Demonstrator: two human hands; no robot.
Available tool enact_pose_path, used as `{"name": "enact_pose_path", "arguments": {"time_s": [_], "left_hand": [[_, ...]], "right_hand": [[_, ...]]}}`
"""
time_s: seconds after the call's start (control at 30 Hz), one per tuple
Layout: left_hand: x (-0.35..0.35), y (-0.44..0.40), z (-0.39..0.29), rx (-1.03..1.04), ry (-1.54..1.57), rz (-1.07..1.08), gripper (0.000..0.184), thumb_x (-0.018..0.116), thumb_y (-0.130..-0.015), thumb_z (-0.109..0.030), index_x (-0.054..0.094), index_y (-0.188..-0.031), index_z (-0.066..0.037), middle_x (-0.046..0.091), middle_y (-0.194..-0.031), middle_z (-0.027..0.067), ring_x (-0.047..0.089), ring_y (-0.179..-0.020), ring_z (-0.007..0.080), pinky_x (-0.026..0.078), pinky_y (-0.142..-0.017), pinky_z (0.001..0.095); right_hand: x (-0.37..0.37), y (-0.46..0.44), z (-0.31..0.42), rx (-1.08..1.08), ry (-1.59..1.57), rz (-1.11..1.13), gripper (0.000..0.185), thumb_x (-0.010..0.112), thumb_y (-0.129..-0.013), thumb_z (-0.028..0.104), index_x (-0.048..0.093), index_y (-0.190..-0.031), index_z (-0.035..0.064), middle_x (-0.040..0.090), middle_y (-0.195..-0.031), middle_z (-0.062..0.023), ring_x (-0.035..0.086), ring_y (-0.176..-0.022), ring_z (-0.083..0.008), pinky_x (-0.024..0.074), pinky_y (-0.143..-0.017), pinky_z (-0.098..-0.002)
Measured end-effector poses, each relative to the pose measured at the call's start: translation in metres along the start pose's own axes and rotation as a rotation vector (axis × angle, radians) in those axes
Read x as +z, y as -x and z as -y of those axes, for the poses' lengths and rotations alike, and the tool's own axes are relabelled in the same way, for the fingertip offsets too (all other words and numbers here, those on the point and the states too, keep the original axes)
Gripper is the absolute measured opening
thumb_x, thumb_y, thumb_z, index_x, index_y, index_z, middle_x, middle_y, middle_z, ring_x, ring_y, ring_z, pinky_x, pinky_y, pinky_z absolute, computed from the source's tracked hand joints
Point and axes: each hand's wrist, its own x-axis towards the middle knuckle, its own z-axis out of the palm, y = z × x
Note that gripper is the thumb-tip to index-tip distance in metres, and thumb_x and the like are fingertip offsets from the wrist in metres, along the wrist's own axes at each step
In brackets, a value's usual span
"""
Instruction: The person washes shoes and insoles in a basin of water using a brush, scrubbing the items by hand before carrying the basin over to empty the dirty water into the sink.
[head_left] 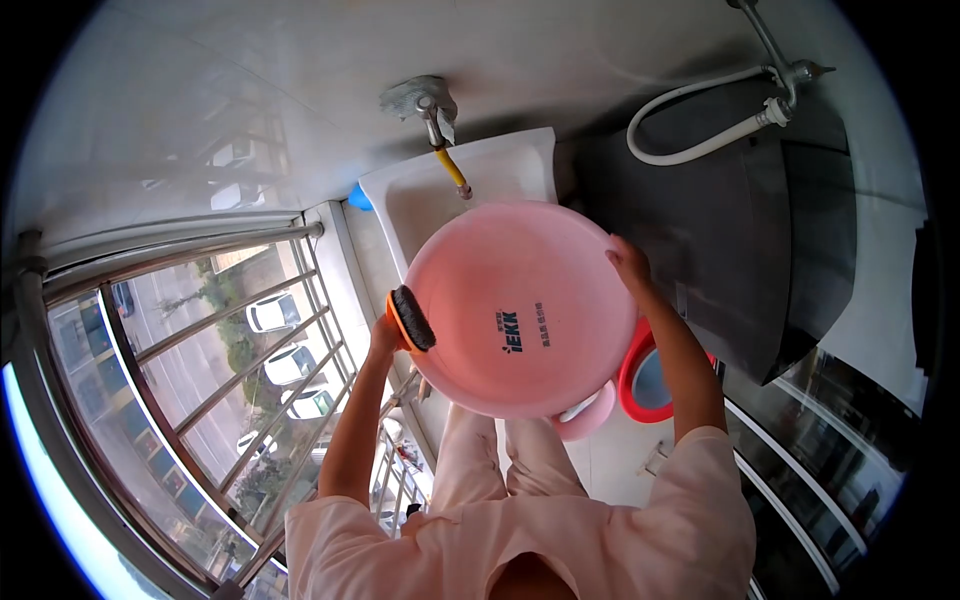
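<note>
A large round pink basin [470, 270] is held up in front of me, its printed inside facing me. My right hand [628, 262] grips the basin's rim at the upper right. At the basin's left edge, my left hand [386, 335] is closed round an orange scrub brush [411, 320] with dark bristles. The bristles point toward the basin; whether they touch it I cannot tell. Behind the basin stands a white sink [510, 150], partly covered by it. Over the sink hangs a tap [430, 115] with a yellow hose end [450, 168].
A red basin [632, 385] and a smaller pink container [590, 415] stand low behind the big basin. To the right is a dark grey appliance [690, 230] below a wall tap [795, 80] with a white hose [700, 150]. Metal railings [225, 390] run along the left.
</note>
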Motion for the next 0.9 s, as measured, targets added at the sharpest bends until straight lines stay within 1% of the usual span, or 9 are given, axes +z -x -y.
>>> {"name": "enact_pose_path", "arguments": {"time_s": [0.07,0.13,0.2,0.37,0.53,0.67,0.8,0.83,0.9], "left_hand": [[-0.005,-0.003,-0.013,-0.105,0.060,0.077,0.025,0.045,-0.092,-0.013,0.056,-0.108,0.003,0.063,-0.095,0.0119,0.065,-0.077,0.0196,0.055,-0.063,0.0319],[-0.008,-0.005,-0.031,-0.175,0.171,0.131,0.026,0.045,-0.091,-0.013,0.057,-0.104,0.006,0.063,-0.092,0.0132,0.065,-0.073,0.0200,0.056,-0.060,0.0329],[-0.025,-0.037,-0.018,-0.257,0.250,0.096,0.028,0.043,-0.089,-0.018,0.061,-0.100,0.001,0.065,-0.083,0.0100,0.065,-0.067,0.0189,0.056,-0.054,0.0302],[-0.062,-0.064,-0.022,-0.423,0.374,0.054,0.023,0.046,-0.090,-0.020,0.061,-0.095,-0.003,0.065,-0.086,0.0095,0.066,-0.072,0.0207,0.056,-0.058,0.0348],[-0.083,-0.056,-0.031,-0.311,0.474,0.114,0.021,0.051,-0.088,-0.021,0.061,-0.096,-0.005,0.065,-0.091,0.0100,0.066,-0.079,0.0234,0.056,-0.065,0.0379],[-0.081,-0.067,0.007,-0.501,0.435,0.137,0.019,0.053,-0.088,-0.026,0.061,-0.091,-0.009,0.065,-0.082,0.0062,0.065,-0.071,0.0203,0.054,-0.055,0.0349],[-0.066,-0.050,0.019,-0.580,0.204,0.363,0.021,0.054,-0.087,-0.035,0.060,-0.084,-0.015,0.062,-0.071,0.0003,0.063,-0.063,0.0166,0.049,-0.048,0.0325],[-0.059,-0.046,0.016,-0.599,0.314,0.335,0.023,0.054,-0.087,-0.035,0.060,-0.085,-0.014,0.062,-0.071,0.0006,0.062,-0.063,0.0171,0.051,-0.049,0.0323],[-0.048,-0.039,0.007,-0.405,0.330,0.269,0.024,0.054,-0.087,-0.035,0.061,-0.087,-0.012,0.062,-0.072,0.0016,0.062,-0.062,0.0174,0.051,-0.050,0.0323]], "right_hand": [[-0.004,-0.023,-0.007,-0.073,0.084,0.112,0.035,0.064,-0.080,0.021,0.058,-0.112,0.0070,0.065,-0.086,-0.0192,0.062,-0.080,-0.0352,0.0490,-0.072,-0.0417],[-0.009,-0.060,-0.006,0.020,0.165,0.345,0.032,0.065,-0.077,0.022,0.062,-0.103,0.0044,0.065,-0.091,-0.0180,0.063,-0.084,-0.0323,0.0494,-0.074,-0.0400],[-0.010,-0.097,0.004,0.027,0.302,0.511,0.031,0.066,-0.074,0.023,0.065,-0.096,0.0023,0.065,-0.093,-0.0182,0.064,-0.085,-0.0313,0.0497,-0.076,-0.0394],[-0.031,-0.138,0.102,-0.008,0.644,0.692,0.033,0.068,-0.070,0.026,0.068,-0.090,-0.0002,0.065,-0.091,-0.0209,0.064,-0.085,-0.0325,0.0500,-0.078,-0.0394],[-0.033,-0.154,0.123,0.034,0.654,0.681,0.036,0.068,-0.069,0.027,0.068,-0.094,0.0003,0.065,-0.094,-0.0204,0.064,-0.086,-0.0321,0.0501,-0.077,-0.0393],[-0.048,-0.134,0.129,0.021,0.742,0.817,0.038,0.069,-0.068,0.029,0.069,-0.093,0.0014,0.066,-0.093,-0.0185,0.065,-0.085,-0.0312,0.0503,-0.075,-0.0391],[-0.045,-0.124,0.090,0.053,0.881,1.002,0.036,0.069,-0.067,0.030,0.069,-0.091,0.0019,0.067,-0.090,-0.0174,0.065,-0.083,-0.0308,0.0503,-0.074,-0.0397],[-0.049,-0.122,0.083,0.017,0.871,0.968,0.037,0.068,-0.068,0.029,0.069,-0.093,0.0023,0.067,-0.093,-0.0172,0.065,-0.084,-0.0309,0.0501,-0.074,-0.0400],[-0.060,-0.117,0.067,0.067,0.664,0.739,0.041,0.069,-0.068,0.030,0.067,-0.098,0.0016,0.066,-0.093,-0.0180,0.064,-0.084,-0.0315,0.0499,-0.075,-0.0399]]}}
